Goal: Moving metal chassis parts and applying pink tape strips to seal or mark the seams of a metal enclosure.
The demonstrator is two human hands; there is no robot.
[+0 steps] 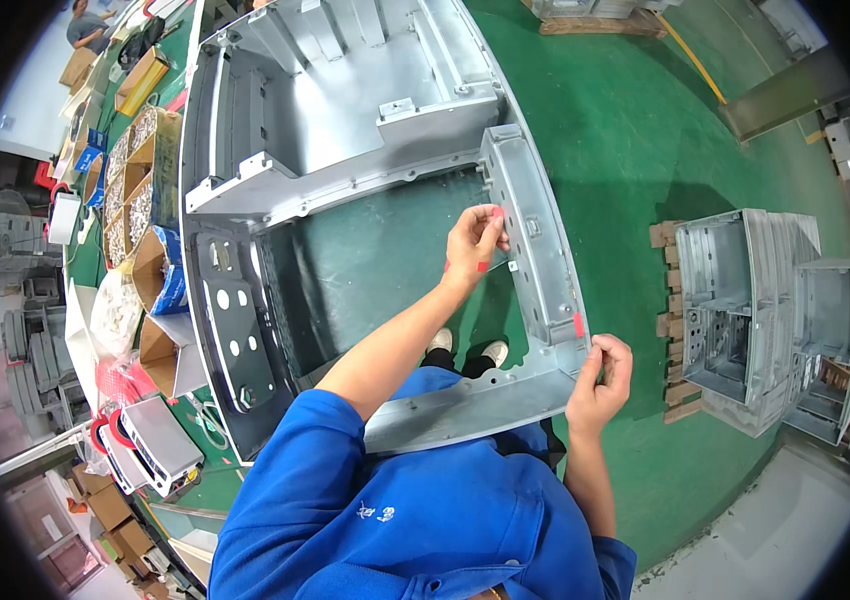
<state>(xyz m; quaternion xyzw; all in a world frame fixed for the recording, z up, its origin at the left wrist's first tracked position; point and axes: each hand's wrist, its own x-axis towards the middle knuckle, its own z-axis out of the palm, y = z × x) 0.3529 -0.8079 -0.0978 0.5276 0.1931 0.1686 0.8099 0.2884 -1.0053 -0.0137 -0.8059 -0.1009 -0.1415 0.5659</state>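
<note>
A large grey sheet-metal cabinet frame (460, 408) lies in front of me, with an opening in its near half. My left hand (473, 248) reaches over that opening to the right side rail (527, 225). Its thumb and fingers pinch a small piece of red tape (498, 212); more red pieces stick to the hand near the wrist. At the near right corner my right hand (600, 385) is closed, fingertips at the frame's outer edge. Just beyond them a red tape strip (579, 325) sits on the rail. Whatever those fingertips grip is hidden.
To the left, a green bench carries a divided wooden box (140, 185) of small hardware, blue-and-brown cartons and a white-and-grey device (163, 440). Metal cabinets (745, 310) stand on a wooden pallet (683, 385) at right. Another person (88, 28) is at far left.
</note>
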